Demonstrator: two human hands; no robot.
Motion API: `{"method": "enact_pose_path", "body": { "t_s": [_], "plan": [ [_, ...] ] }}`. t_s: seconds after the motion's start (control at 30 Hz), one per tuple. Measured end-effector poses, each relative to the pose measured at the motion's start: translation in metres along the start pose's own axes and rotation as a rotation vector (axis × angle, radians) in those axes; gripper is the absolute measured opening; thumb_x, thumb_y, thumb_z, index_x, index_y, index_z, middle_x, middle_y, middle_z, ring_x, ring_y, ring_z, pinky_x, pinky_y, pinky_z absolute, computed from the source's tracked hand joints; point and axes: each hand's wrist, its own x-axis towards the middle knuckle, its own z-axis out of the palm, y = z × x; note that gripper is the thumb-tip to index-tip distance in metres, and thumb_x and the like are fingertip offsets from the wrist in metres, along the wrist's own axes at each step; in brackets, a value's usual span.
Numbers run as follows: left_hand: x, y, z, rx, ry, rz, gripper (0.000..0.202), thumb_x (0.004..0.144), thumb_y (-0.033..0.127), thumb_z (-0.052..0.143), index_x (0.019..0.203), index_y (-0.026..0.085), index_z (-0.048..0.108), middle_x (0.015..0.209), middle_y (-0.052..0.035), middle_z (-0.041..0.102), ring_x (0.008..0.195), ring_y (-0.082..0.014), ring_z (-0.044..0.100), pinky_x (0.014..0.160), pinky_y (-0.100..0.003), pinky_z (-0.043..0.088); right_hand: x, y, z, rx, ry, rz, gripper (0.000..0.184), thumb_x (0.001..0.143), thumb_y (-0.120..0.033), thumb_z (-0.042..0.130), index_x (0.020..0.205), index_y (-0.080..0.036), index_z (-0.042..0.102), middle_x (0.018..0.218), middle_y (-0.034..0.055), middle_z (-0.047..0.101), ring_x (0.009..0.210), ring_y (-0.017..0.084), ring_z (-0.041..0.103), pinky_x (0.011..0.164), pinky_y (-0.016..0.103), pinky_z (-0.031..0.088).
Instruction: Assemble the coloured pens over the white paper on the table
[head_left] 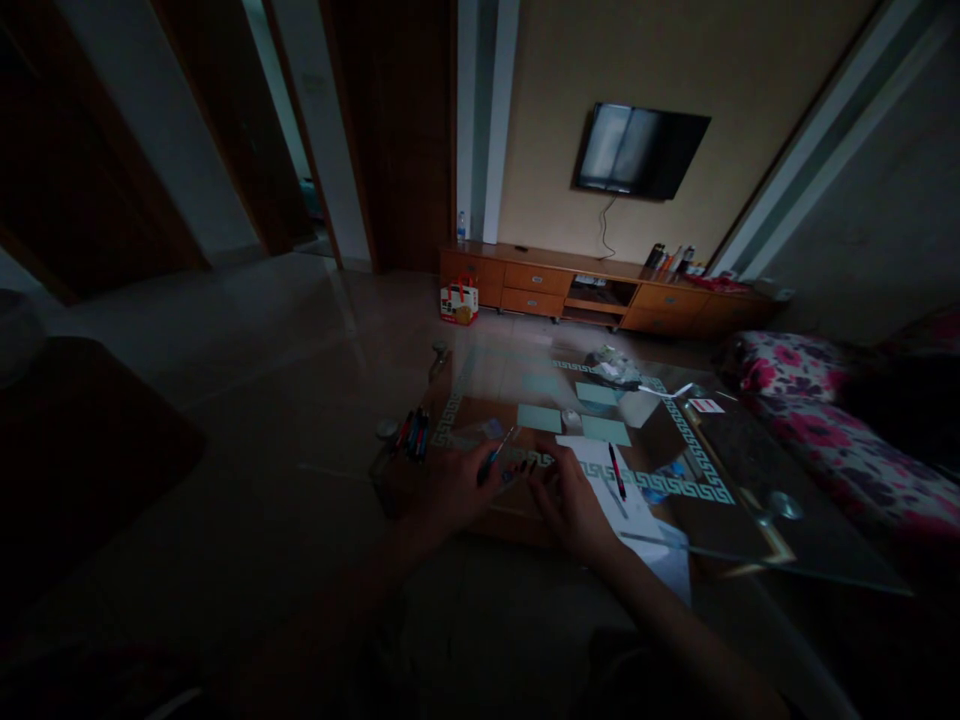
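My left hand (466, 482) is closed around a slim pen (491, 460), its thin, pale end pointing up and to the right. To its right, over the near edge of the glass table (480, 385), my right hand (574, 505) has its fingers curled inward. Small dark pieces (523, 467) show between the two hands; the dim light hides whether the right fingertips grip one. A bunch of pens (414, 435) with red and blue parts lies at the table's left end. One red and black pen (616, 470) rests on white paper (637, 520) beside my right hand.
A crumpled plastic bag (611, 365) and a white card (706, 405) are toward the table's far right. Beyond stand a low wooden cabinet (536, 290), a gift box (459, 303) on the floor and a wall television (641, 150). A flowered sofa (855, 440) is at right.
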Motion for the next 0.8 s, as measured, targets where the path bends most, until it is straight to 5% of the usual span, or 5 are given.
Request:
{"method": "enact_pose_path", "body": {
  "t_s": [0.17,0.5,0.8],
  "plan": [
    [-0.002,0.001,0.013,-0.060,-0.036,-0.045,0.028,0.092,0.030,0.050,0.116,0.023,0.061,0.087,-0.0034,0.070,0.075,-0.0172,0.065,0.067,-0.027,0.050,-0.011,0.015,0.003,0.140,-0.052,0.008,0.050,0.092,-0.023,0.052,0.141,-0.025,0.040,0.109,0.0086,0.058,0.089,0.020,0.059,0.082,0.037,0.053],
    [-0.019,-0.005,0.023,0.160,-0.102,0.081,0.032,0.090,0.032,0.052,0.120,0.025,0.061,0.081,-0.0039,0.069,0.071,-0.0198,0.062,0.065,-0.030,0.049,-0.016,0.008,0.022,0.242,-0.194,-0.048,0.062,0.090,-0.017,0.053,0.147,-0.030,0.034,0.136,0.0109,0.049,0.119,0.024,0.052,0.097,0.043,0.049],
    [-0.018,-0.009,0.023,0.241,-0.154,0.163,0.031,0.090,0.032,0.052,0.119,0.024,0.062,0.076,-0.0041,0.068,0.069,-0.0199,0.061,0.065,-0.030,0.046,-0.016,0.020,0.028,0.251,-0.162,-0.038,0.062,0.088,-0.017,0.054,0.147,-0.028,0.037,0.132,0.0116,0.053,0.117,0.023,0.054,0.096,0.042,0.050]
  ]
}}
